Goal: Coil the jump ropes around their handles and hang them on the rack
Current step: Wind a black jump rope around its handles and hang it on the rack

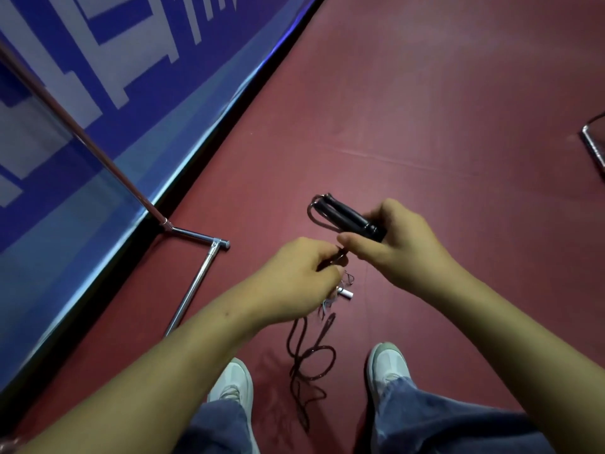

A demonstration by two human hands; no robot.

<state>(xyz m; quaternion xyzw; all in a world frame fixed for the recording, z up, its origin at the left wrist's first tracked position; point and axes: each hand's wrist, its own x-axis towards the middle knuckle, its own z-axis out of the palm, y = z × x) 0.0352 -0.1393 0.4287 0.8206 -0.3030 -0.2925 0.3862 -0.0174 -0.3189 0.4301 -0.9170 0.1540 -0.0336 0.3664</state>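
Note:
My right hand (396, 244) grips the two black handles (347, 216) of a jump rope, held side by side and pointing up-left. A short loop of the dark cord (312, 214) curls off their far end. My left hand (294, 276) pinches the cord just below the handles. The loose rest of the rope (311, 352) hangs down and lies in loops on the red floor between my shoes. Under my left hand, a second rope with a white handle (345, 293) and thin pale cord lies partly hidden on the floor.
The metal rack stands at left: a slanted pole (82, 136) and a chrome base bar (193, 286) on the floor. A blue banner wall (131, 93) runs along the left. Another metal frame (594, 142) shows at the right edge. My white shoes (388, 362) are below.

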